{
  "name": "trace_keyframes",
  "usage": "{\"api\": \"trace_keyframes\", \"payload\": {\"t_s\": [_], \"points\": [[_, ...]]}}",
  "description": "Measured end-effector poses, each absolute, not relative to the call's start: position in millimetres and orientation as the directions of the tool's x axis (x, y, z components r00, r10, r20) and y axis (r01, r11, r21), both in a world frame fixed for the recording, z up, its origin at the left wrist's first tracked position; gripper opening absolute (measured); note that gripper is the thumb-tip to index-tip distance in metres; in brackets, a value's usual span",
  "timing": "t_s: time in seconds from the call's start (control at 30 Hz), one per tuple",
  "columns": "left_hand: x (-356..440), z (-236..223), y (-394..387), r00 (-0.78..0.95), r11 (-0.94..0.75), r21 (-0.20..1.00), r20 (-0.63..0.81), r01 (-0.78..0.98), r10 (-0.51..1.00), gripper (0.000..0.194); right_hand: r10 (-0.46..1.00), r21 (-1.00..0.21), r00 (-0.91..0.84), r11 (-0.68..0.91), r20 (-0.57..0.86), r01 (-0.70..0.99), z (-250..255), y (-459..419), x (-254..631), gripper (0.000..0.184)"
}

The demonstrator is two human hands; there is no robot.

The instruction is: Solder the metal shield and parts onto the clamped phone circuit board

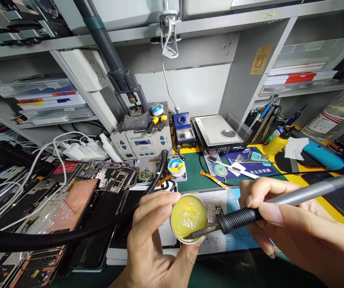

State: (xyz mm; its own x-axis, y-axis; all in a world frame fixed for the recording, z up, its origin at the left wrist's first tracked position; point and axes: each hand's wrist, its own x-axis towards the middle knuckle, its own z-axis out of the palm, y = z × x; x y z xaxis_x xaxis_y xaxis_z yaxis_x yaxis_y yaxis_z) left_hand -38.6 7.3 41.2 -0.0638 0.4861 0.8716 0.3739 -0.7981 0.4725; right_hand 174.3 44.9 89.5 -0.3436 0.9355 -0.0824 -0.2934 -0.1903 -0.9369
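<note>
My left hand (156, 240) grips a small round tin of yellow flux paste (189, 214) by its rim, tilted so its inside faces me. My right hand (282, 216) is closed around a soldering iron (240, 220) with a ribbed black grip. The iron's dark tip dips into the paste at the tin's lower edge. Behind the tin, a small metallic circuit board (215, 214) lies on a blue-and-white printed sheet (233, 238), partly hidden by the iron and tin.
A soldering station (143, 138) stands at the back, with a solder spool (177, 166) before it. A flat heating plate (219, 130) sits behind the work mat. Opened phones and boards (112, 176) crowd the left. A black cable (54, 238) crosses the left foreground.
</note>
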Motion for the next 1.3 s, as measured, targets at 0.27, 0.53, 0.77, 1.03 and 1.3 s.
{"api": "trace_keyframes", "payload": {"t_s": [0.27,0.53,0.77,1.03,1.3], "points": [[-38,39,7,-0.063,-0.802,0.469,0.874,0.369,0.481,0.086,0.941,-0.926,-0.331,-0.184,-0.07,-0.328,86,46,178,0.012],[-37,38,5,-0.092,-0.794,0.476,0.873,0.377,0.48,0.084,0.928,-0.93,-0.366,-0.193,-0.07,-0.313,85,45,178,0.008],[-36,38,6,-0.114,-0.79,0.489,0.868,0.371,0.484,0.083,0.954,-0.932,-0.294,-0.164,-0.065,-0.325,90,43,177,0.008],[-36,36,6,-0.143,-0.78,0.512,0.857,0.359,0.496,0.083,0.964,-0.922,-0.254,-0.167,-0.079,-0.348,93,45,178,0.012],[-37,39,-2,-0.19,-0.624,0.78,0.62,0.043,0.761,0.071,0.991,-0.901,-0.087,-0.125,-0.098,-0.415,103,49,182,0.011]]}}
